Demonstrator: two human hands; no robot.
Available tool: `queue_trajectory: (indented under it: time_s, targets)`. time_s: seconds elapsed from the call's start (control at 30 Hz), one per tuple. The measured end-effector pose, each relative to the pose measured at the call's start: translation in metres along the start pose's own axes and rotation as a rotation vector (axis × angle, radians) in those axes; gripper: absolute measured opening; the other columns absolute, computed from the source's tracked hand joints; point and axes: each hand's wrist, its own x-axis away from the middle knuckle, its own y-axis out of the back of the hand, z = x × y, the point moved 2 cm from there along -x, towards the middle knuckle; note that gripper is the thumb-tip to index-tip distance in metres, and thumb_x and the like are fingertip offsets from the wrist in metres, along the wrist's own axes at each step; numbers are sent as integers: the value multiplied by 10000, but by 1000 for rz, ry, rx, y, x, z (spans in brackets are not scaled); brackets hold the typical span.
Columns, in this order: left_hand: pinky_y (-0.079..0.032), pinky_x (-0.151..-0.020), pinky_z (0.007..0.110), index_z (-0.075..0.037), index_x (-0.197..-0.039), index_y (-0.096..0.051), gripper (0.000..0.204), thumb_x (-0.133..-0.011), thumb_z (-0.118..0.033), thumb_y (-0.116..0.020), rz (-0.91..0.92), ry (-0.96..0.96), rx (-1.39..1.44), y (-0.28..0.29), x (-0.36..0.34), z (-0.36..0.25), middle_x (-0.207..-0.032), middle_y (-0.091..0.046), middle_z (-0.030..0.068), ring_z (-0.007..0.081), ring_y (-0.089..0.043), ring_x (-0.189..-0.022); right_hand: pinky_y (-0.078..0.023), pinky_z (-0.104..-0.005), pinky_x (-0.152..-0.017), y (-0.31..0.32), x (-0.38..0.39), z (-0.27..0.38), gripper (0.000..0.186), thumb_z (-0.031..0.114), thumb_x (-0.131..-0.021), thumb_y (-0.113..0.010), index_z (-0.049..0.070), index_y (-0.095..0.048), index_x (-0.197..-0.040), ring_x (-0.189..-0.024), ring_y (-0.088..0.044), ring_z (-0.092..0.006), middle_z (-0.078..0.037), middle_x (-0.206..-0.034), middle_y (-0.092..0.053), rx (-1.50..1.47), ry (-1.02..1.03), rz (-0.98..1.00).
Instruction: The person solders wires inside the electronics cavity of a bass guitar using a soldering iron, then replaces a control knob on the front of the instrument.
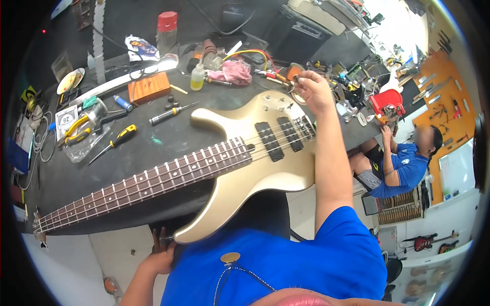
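A gold bass guitar (pixel 236 186) lies face up along the bench edge against my body, its dark fretted neck pointing left. My right hand (pixel 312 92) reaches over the right end of its body to the clutter behind. Its fingers are bent together; what they hold, if anything, I cannot make out. Close to those fingertips are an orange object (pixel 294 71) and red-handled tools (pixel 270 75). Below the bench edge, my left hand (pixel 160 256) has its fingers apart beside the tip of the bass's lower horn; whether it touches the horn is unclear.
On the dark bench (pixel 171 127) lie a yellow-black screwdriver (pixel 122 133), another screwdriver (pixel 172 113), yellow-handled pliers (pixel 76 131) and a wooden block (pixel 148 88). A small bottle (pixel 197 77) stands by a pink cloth (pixel 235 72). Another person (pixel 403 163) sits at the right.
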Motion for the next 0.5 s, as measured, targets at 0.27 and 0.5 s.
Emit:
queue_trajectory:
  time_s: [0.27,0.5]
  targets:
    - [-228,-1266,503,-41,-1624,-227,695,-1012,-359,-311,334,231,128,12,7,-19,-1588,-242,385,490,-162,-1523,-600,-352,-880,-1,3,-17,211,26,-924,-702,-5,-690,-1132,-917,-727,-217,-144,-1083,-748,-391,35,169]
    - [-354,-1212,456,24,-1525,-383,683,-1120,-433,-76,295,266,117,43,4,-37,-1449,-528,341,437,-450,-1427,-543,-300,-833,13,6,-18,255,51,-853,-762,-26,-748,-1095,-904,-680,-137,-54,-1002,-748,639,94,-31]
